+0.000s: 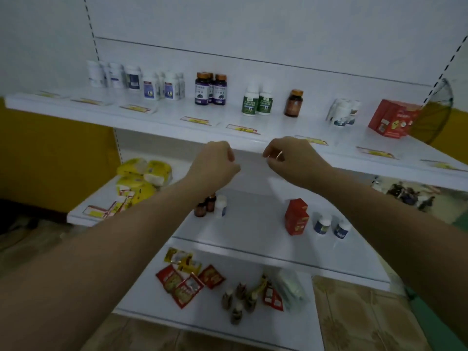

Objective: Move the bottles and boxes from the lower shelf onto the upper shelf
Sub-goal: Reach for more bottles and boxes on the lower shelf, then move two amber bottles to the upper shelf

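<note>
1. Left forearm (114, 236) and right forearm (392, 211), both bare, are stretching forward and upward from the lower corners and converging toward the centre.
2. Left hand (215, 162) is hovering at centre with its back facing the camera. The fingers are curling into a loose fist, with nothing seen in it.
3. Right hand (291, 155) is hovering level just beside it, not touching. The fingers are curling inward toward the thumb, with nothing seen in the grip.

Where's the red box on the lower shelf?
In the head view, the red box stands right of centre on the lower shelf, just left of two blue-labelled white bottles, below the right hand.
</note>
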`<action>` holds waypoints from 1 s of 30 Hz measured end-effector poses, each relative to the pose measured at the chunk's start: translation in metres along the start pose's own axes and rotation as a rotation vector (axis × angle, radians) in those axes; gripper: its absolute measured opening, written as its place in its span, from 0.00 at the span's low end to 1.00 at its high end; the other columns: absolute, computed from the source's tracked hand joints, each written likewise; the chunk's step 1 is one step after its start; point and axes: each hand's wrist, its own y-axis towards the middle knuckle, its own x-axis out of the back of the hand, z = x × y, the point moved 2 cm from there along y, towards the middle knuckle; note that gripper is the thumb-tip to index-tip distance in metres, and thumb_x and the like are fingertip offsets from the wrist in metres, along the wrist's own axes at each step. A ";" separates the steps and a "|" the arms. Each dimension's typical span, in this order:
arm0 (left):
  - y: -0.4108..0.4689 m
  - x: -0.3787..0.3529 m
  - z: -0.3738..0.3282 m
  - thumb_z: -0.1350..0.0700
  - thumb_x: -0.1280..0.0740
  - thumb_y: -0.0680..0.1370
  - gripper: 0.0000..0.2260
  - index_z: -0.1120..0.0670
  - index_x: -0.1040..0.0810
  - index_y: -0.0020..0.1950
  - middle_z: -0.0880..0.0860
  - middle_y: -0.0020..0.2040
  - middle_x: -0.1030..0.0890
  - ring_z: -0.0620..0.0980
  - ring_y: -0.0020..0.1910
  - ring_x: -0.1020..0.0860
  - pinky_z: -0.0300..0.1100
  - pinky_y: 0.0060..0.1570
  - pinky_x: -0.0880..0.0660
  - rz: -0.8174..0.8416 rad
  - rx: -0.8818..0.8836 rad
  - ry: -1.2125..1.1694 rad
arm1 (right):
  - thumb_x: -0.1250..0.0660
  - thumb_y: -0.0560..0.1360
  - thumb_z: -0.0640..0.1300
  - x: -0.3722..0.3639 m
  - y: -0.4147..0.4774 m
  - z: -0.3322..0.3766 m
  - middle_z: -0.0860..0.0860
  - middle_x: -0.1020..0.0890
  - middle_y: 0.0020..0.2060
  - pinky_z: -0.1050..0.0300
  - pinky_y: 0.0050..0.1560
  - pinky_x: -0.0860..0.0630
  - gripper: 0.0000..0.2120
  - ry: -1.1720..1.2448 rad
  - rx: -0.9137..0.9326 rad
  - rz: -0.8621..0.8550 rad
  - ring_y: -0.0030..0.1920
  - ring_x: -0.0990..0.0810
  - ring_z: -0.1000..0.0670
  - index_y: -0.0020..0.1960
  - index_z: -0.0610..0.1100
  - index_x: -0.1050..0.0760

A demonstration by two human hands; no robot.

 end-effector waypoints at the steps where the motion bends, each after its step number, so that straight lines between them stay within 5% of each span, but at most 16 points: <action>1: -0.012 -0.006 0.008 0.57 0.33 0.74 0.11 0.60 0.24 0.54 0.57 0.54 0.23 0.53 0.50 0.26 0.40 0.44 0.30 0.028 0.029 0.011 | 0.39 0.77 0.40 -0.010 -0.009 0.001 0.45 0.21 0.52 0.60 0.50 0.30 0.11 0.016 0.014 0.028 0.51 0.23 0.48 0.56 0.42 0.22; 6: -0.052 -0.022 0.052 0.59 0.33 0.74 0.11 0.64 0.23 0.54 0.59 0.48 0.22 0.57 0.49 0.24 0.39 0.39 0.34 0.134 0.152 0.080 | 0.39 0.77 0.40 -0.072 -0.039 0.003 0.46 0.21 0.56 0.62 0.52 0.30 0.12 0.083 -0.015 0.161 0.54 0.23 0.49 0.59 0.42 0.23; 13: -0.041 -0.048 0.149 0.57 0.32 0.75 0.18 0.59 0.27 0.64 0.59 0.62 0.25 0.56 0.60 0.25 0.41 0.53 0.28 0.215 0.298 0.086 | 0.39 0.78 0.41 -0.164 -0.025 0.003 0.44 0.23 0.60 0.65 0.52 0.34 0.14 0.120 -0.106 0.333 0.58 0.24 0.47 0.63 0.42 0.25; 18: -0.012 -0.073 0.220 0.55 0.32 0.75 0.21 0.58 0.29 0.67 0.58 0.63 0.26 0.54 0.62 0.27 0.38 0.55 0.31 0.310 0.323 0.039 | 0.38 0.78 0.41 -0.221 0.018 0.002 0.43 0.24 0.61 0.69 0.50 0.37 0.15 0.145 -0.197 0.370 0.59 0.24 0.47 0.64 0.41 0.26; 30: 0.078 -0.144 0.306 0.54 0.32 0.75 0.23 0.57 0.33 0.68 0.57 0.64 0.28 0.54 0.60 0.27 0.40 0.53 0.31 0.405 0.362 -0.050 | 0.37 0.76 0.39 -0.319 0.107 -0.033 0.40 0.25 0.60 0.60 0.56 0.31 0.17 0.064 -0.371 0.348 0.58 0.24 0.43 0.65 0.41 0.27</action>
